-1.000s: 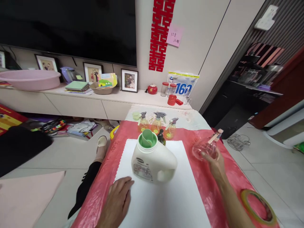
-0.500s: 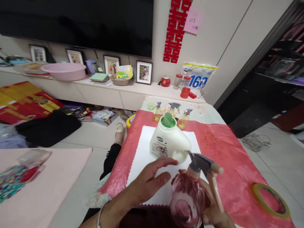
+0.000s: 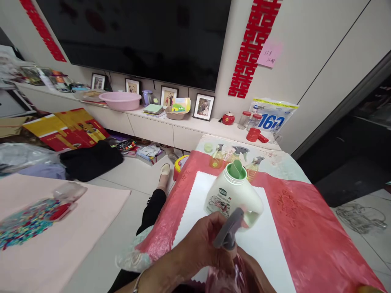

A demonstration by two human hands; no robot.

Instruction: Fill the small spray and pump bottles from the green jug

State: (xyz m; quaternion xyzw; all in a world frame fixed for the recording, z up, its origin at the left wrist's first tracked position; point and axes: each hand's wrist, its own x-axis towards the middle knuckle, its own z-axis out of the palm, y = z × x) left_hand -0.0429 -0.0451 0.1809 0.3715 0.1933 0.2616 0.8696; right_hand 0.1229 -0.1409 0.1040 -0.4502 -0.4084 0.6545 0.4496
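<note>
A pink see-through spray bottle (image 3: 222,281) with a grey trigger head stands low at the front of the view. My left hand (image 3: 210,242), a bracelet on its wrist, has its fingers closed around the neck just under that head. Lower down, my right hand (image 3: 255,270) wraps the bottle's far side, its fingers partly hidden. Right behind them a white detergent jug (image 3: 236,195) with a green pouring spout sits on a white scalloped sheet (image 3: 269,240). At the back are more spray bottles with yellowish liquid, one of them the left spray bottle (image 3: 216,158).
Red plastic film (image 3: 308,228) covers much of the table. A small pale green cup (image 3: 208,147) is at its far edge. Left, a pink surface (image 3: 91,211) carries colourful small pieces (image 3: 27,224). A person's shoe (image 3: 165,170) shows beside the table. Behind runs a low cabinet (image 3: 183,136).
My left hand has gone from open beside the spray bottle to closed around its neck. The bottle has turned, its trigger head now pointing another way. The view has shifted left.
</note>
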